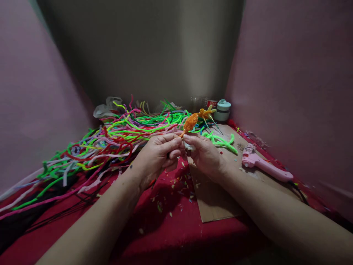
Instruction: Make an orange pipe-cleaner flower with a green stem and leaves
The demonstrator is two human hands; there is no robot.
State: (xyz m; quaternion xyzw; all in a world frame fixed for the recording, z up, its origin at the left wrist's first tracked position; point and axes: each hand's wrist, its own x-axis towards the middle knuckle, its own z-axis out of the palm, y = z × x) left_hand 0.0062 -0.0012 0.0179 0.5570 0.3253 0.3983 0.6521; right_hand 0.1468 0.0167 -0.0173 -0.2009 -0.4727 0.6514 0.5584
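In the head view, the left hand (pixel 164 152) and right hand (pixel 205 154) pinched the thin stem of an orange fuzzy piece (pixel 191 122), whose head stood above the fingertips, tilted right, between the pipe-cleaner heap (pixel 143 125) at far left and the cardboard (pixel 213 200) at right. Working it well likely called for a firm grip low on the stem, small even turns and no squeezing of the fuzz. The pink glue gun (pixel 266 167) lay well apart, at right, and its nozzle probably deserved a wide berth.
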